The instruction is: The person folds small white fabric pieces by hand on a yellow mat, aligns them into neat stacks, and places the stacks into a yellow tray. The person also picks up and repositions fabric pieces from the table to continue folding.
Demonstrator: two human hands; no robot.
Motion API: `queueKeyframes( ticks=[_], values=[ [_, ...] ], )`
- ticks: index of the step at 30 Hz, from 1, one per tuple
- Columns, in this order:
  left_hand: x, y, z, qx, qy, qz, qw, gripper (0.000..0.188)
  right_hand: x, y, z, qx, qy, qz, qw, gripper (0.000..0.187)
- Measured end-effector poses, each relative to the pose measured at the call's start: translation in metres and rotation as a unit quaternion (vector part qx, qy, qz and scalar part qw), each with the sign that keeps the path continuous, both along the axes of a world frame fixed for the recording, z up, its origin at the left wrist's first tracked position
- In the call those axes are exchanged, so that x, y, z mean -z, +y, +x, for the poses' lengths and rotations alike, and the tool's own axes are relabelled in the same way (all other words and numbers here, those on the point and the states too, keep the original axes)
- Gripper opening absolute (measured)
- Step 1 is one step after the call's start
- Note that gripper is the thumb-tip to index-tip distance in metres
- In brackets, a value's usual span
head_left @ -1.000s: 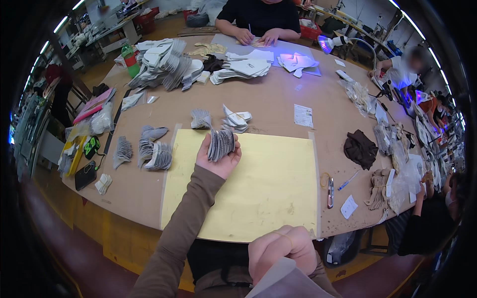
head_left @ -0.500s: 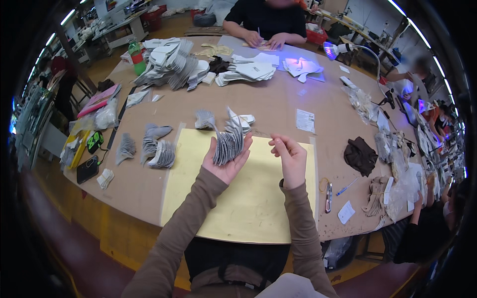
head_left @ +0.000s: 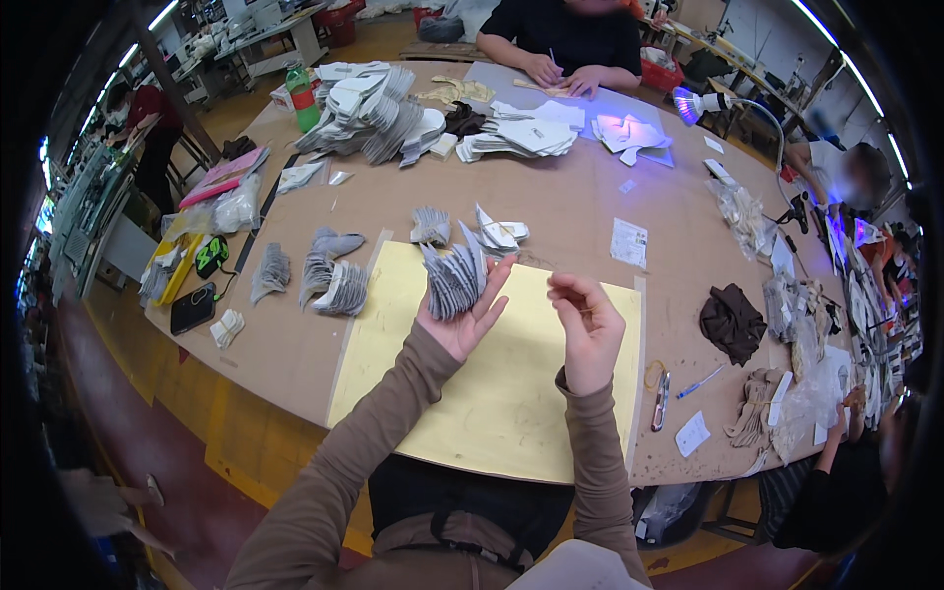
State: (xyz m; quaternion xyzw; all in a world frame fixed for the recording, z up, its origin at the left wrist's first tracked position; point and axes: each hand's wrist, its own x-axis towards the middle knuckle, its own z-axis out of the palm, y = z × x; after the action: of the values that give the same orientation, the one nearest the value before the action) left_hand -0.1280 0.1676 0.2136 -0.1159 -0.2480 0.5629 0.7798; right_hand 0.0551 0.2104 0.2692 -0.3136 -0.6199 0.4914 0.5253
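My left hand [head_left: 470,329] is palm up over the yellow sheet [head_left: 482,403], its fingers stretched out under a fanned stack of grey cut fabric pieces [head_left: 454,282]. The stack's pieces stand on edge against the palm. To its right, my right hand [head_left: 593,334] is raised with fingers curled in toward the thumb. A thin yellowish strand seems to show at its fingertips, too small to name. Just beyond the left hand lie a small grey bundle [head_left: 430,226] and a small stack of white pieces [head_left: 503,234].
Grey fabric bundles [head_left: 339,287] lie left of the sheet. Large piles of pieces [head_left: 369,108] stand farther back, near a person [head_left: 560,59] writing under a lamp [head_left: 693,103]. At right are a cutter [head_left: 661,401], a screwdriver [head_left: 700,382] and dark cloth [head_left: 733,323].
The view has shifted, so the table appears moved to the right. My left hand still holds the grey stack. The right hand has turned slightly, with its fingers still curled.
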Motion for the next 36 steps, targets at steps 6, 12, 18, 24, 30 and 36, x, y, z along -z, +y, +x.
queueKeyframes(
  ticks=[6,12,18,24,30,36],
  values=[
    [0.008,0.005,0.001,-0.036,0.141,-0.031,0.989,0.069,-0.005,0.0,0.009,-0.038,0.087,0.032,0.995,0.037],
    [0.019,0.01,0.006,-0.087,0.349,-0.129,0.924,0.07,0.0,0.008,0.011,-0.027,-0.008,0.078,0.997,0.06],
    [0.021,0.01,0.01,-0.049,0.329,-0.149,0.931,0.061,0.012,0.014,0.02,-0.005,-0.013,0.038,0.999,0.063],
    [0.033,0.011,0.023,-0.135,0.513,-0.16,0.832,0.062,0.017,0.017,0.03,0.003,-0.103,0.097,0.99,0.072],
    [0.055,0.015,0.035,-0.225,0.96,0.116,0.117,0.089,0.05,0.03,0.014,-0.084,-0.293,0.158,0.939,0.093],
    [0.064,0.017,0.03,-0.268,0.959,0.069,0.06,0.094,0.075,0.024,0.01,-0.187,-0.399,0.133,0.888,0.104]
  ],
)
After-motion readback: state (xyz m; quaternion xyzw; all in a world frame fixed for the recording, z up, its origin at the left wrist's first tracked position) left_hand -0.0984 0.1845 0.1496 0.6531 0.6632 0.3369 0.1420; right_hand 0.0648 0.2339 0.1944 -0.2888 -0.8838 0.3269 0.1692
